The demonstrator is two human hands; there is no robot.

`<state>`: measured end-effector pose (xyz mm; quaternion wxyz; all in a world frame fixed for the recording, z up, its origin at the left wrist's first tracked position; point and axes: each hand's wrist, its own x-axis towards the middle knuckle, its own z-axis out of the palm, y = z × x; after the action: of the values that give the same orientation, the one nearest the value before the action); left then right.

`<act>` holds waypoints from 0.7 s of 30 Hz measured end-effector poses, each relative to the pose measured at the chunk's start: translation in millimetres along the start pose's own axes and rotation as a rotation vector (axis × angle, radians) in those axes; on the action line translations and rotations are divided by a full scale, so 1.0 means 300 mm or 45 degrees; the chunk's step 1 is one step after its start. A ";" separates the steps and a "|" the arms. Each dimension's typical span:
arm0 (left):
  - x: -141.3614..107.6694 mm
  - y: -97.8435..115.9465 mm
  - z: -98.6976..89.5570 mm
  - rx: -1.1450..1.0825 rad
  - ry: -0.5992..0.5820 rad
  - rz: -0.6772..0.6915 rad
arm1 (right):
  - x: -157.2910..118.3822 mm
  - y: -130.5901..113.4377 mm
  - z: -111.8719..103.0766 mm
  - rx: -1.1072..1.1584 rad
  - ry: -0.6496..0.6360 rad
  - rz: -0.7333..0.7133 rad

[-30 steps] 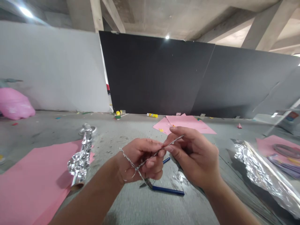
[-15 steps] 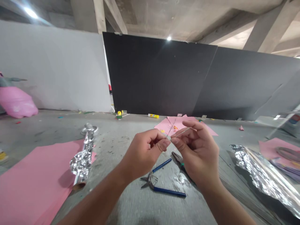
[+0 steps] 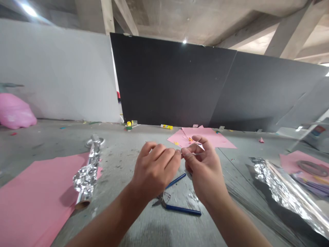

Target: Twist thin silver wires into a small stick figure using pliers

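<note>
Thin wire shows between the fingers of my right hand, whose thumb and forefinger pinch it. My left hand is turned back-up, its curled fingers meeting the right fingertips at the wire; its own grip is mostly hidden behind the knuckles. Below the hands, blue-handled pliers lie spread on the grey table, a small bent wire piece by their jaws. Pink paper sheets with small orange and yellow bits lie behind the hands.
Left are a foil-wrapped roll, a large pink sheet and a pink spray bottle. A glue stick lies near the black panel. Crumpled foil and a coil are at the right.
My left hand has rolled over, knuckles now up, and moved slightly left. My right hand has shifted left and covers the green-handled pliers seen before. The view has shifted slightly.
</note>
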<state>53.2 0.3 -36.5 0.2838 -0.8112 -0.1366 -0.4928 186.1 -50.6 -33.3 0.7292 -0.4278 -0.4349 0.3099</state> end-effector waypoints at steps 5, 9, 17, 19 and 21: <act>-0.006 0.008 0.020 -0.102 0.004 -0.146 | 0.007 0.013 -0.005 0.103 -0.044 0.107; 0.020 -0.002 0.006 -0.649 -0.184 -0.674 | 0.019 -0.002 -0.027 -0.021 -0.185 0.029; 0.035 -0.041 -0.007 -2.115 -0.598 -1.528 | 0.036 -0.028 -0.072 -0.117 -0.428 -0.037; 0.029 -0.038 0.000 -2.294 -0.590 -1.672 | 0.038 -0.026 -0.074 -0.080 -0.444 -0.007; 0.026 -0.032 0.004 -2.461 -0.578 -1.779 | 0.040 -0.020 -0.075 -0.050 -0.448 -0.008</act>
<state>53.0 8.4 -27.1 -0.7957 -0.5076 -0.1672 -0.2850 212.0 -51.3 -29.2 0.6344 -0.3796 -0.5632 0.3691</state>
